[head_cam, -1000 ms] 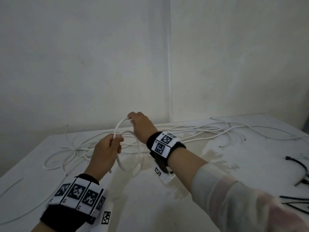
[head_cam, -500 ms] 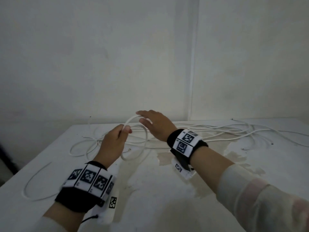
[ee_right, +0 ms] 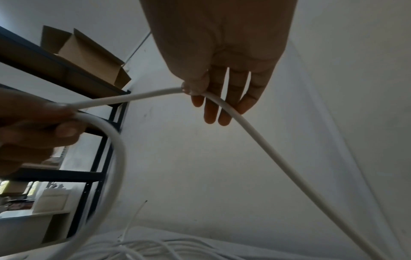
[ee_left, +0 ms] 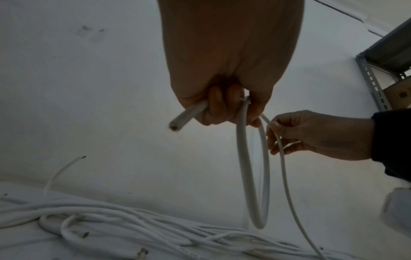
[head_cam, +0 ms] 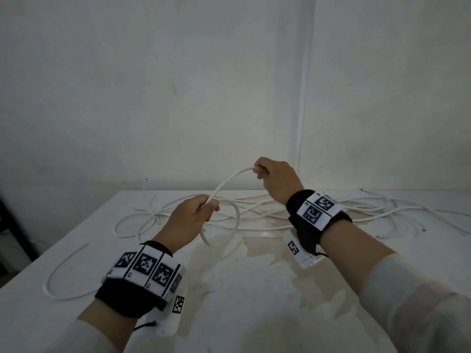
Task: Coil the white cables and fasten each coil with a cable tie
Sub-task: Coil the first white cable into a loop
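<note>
White cable (head_cam: 230, 180): it is running from the left hand up to the right hand, with one loop (head_cam: 235, 220) hanging below the left fist and the remainder trailing into the loose tangle (head_cam: 267, 212) on the counter (head_cam: 254, 289).
Left hand (head_cam: 188, 220): its fingers are curling tight round the gathered loop; the left wrist view is showing a cut end (ee_left: 177, 124) sticking out of the fist.
Right hand (head_cam: 276, 180): thumb and forefinger are pinching the running length, the other fingers (ee_right: 213, 112) lying fairly straight behind it.
Step in hand: judging by the pose, the right hand is drawing out slack to lay the next turn onto the coil.
Doing it well: each new turn is wanting to match the hanging loop in size, landing beside it in the left grip, not crossing over it.
Twist: rolling the cable slightly between the right fingertips is likely helping the turn lie flat.
Risk: the slack is coming out of a tangle, so a snag could jerk the loops out of the left fist.
Cable ties: none are showing in these views.
</note>
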The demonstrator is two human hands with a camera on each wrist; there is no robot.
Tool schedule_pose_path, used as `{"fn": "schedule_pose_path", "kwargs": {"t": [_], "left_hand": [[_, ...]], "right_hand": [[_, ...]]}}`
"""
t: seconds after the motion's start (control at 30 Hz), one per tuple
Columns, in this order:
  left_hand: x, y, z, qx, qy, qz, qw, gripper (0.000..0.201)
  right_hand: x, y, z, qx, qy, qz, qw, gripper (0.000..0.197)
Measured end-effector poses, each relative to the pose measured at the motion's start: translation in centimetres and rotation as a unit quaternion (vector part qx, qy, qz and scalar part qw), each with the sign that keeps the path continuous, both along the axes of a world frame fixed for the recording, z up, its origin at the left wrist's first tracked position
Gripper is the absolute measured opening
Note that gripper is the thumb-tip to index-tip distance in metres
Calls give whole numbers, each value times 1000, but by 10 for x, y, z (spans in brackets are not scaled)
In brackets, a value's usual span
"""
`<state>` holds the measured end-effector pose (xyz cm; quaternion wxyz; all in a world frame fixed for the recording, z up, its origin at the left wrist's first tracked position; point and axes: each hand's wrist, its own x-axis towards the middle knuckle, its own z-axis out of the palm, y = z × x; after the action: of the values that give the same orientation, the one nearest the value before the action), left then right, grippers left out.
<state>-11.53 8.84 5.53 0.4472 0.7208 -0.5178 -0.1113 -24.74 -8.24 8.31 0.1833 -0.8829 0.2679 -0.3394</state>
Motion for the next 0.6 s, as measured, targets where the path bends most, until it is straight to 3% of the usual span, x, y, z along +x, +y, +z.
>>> {"fn": "schedule_pose_path", "kwargs": {"t": [0.1,0.17,0.3,0.43,0.6], "left_hand": [[-1,-1,2,9,-3,-1,1000,29],[-2,-2,3,14,-17,0,1000,30],[-6,-7,11,23,-61,8,998,28],[-7,-6,18,-15,-39,17,999,28],[-7,-1,18,-27,-10,9,1000,28]], "right_hand": [[-8,-10,-1,33,15,-18,999,21],[-9,-5,-2,28,54,13,998,24],[3,22,-1,-59,131,98,985,38],[15,29,6,-55,73,130,987,28],[17,25,11,-48,57,123,990,24]]}}
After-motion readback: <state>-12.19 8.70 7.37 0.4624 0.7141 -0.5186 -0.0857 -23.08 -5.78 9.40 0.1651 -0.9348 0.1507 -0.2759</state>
